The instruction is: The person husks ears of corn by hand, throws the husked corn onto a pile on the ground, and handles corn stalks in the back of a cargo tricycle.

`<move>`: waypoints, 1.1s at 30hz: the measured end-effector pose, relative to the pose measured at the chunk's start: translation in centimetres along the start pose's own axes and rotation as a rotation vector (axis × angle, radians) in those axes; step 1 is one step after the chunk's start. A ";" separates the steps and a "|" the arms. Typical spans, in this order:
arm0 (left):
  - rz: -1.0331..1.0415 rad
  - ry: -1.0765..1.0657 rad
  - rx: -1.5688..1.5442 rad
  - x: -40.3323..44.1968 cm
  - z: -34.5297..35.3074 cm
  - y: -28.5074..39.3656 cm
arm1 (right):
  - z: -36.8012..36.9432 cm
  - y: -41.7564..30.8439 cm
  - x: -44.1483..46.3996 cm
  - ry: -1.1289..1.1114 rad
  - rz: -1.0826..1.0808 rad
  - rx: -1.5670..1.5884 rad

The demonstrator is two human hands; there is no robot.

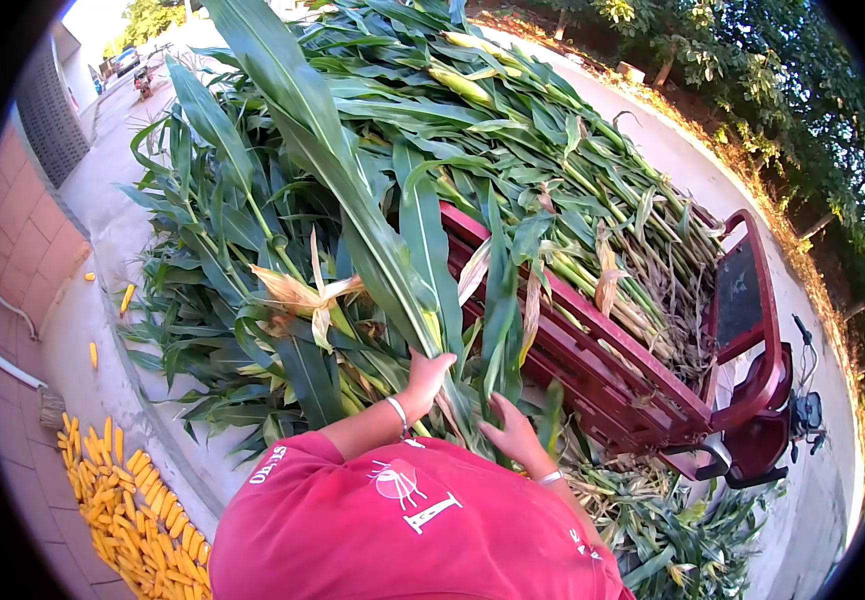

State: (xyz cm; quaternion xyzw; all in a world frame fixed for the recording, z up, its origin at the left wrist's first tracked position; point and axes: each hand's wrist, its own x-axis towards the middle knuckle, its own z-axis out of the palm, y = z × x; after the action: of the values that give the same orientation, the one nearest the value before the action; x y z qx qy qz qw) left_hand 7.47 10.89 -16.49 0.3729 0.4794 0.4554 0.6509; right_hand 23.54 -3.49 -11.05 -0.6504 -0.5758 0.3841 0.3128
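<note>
My left hand (427, 384) is closed around a tall green corn stalk (338, 185), whose long leaves rise up and to the left in front of me. Just to its right, my right hand (515, 434) has its fingers apart and partly bent, beside the hanging leaves (498, 330) of the stalk. Leaves hide some of its fingertips. Left of my hands, an ear of corn in a pale dry husk (293, 292) sticks out from a large heap of cut corn stalks (193, 320).
A red cargo tricycle (603, 350) loaded with corn stalks (553, 150) stands to the right, handlebars at far right. Husked yellow cobs (143, 510) lie at lower left beside a tiled wall (38, 215). More stalks and leaves (688, 530) lie at lower right.
</note>
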 end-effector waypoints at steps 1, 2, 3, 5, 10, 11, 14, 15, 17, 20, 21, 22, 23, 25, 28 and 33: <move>-0.020 -0.024 -0.021 -1.3 -0.1 0.7 | 0.5 -1.8 1.5 -0.035 0.024 -0.057; -0.018 -0.028 -0.005 -2.0 -0.4 0.9 | 1.2 -3.5 2.6 -0.069 0.046 -0.113; -0.017 -0.033 0.010 -2.5 -0.6 1.1 | 2.2 -4.6 3.4 -0.113 0.025 -0.273; -0.008 0.000 0.012 -3.5 -1.0 1.9 | 5.4 -5.6 4.0 -0.167 0.091 -0.333; 0.110 -0.178 -0.002 -6.9 -3.1 6.2 | 6.9 -5.2 4.4 -0.073 0.077 0.124; 0.172 -0.252 -0.089 -7.3 -3.6 6.7 | 4.7 -7.6 4.3 -0.195 0.209 0.264; 0.436 -0.320 0.541 -7.6 -6.9 11.9 | 3.3 -4.9 5.2 -0.226 0.092 0.649; 0.581 -0.300 0.571 -7.5 -7.6 15.0 | 2.8 -4.3 5.4 -0.268 0.114 0.777; 0.631 -0.097 0.375 -5.5 -9.3 17.6 | 2.3 -3.0 5.3 -0.375 0.143 0.939; 0.718 0.023 0.268 -2.3 -9.3 23.4 | 2.1 -3.8 3.5 -0.415 0.176 1.044; 0.759 0.006 0.287 -1.0 -8.8 24.5 | 2.3 -3.8 3.0 -0.410 0.178 1.064; 0.775 0.019 0.328 0.4 -8.0 25.1 | 2.2 -4.0 2.9 -0.416 0.169 1.057; 0.722 -0.006 0.324 1.7 -7.1 25.2 | 2.2 -4.2 2.5 -0.418 0.163 1.055; 0.601 -0.108 0.413 3.5 -5.0 24.6 | 2.4 -5.0 1.9 -0.408 0.157 1.012; 0.415 -0.160 0.362 2.1 -2.1 25.4 | 2.6 -4.8 1.8 -0.403 0.145 0.988; 0.679 -0.026 0.292 2.7 0.2 21.5 | 2.7 -2.3 3.5 -0.499 0.101 0.877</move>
State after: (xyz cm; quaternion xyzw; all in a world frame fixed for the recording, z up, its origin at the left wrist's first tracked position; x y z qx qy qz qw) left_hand 2.95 20.01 2.64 0.6055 0.3798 0.5675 0.4088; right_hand 20.18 0.25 -10.96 -0.3731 -0.3854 0.7482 0.3904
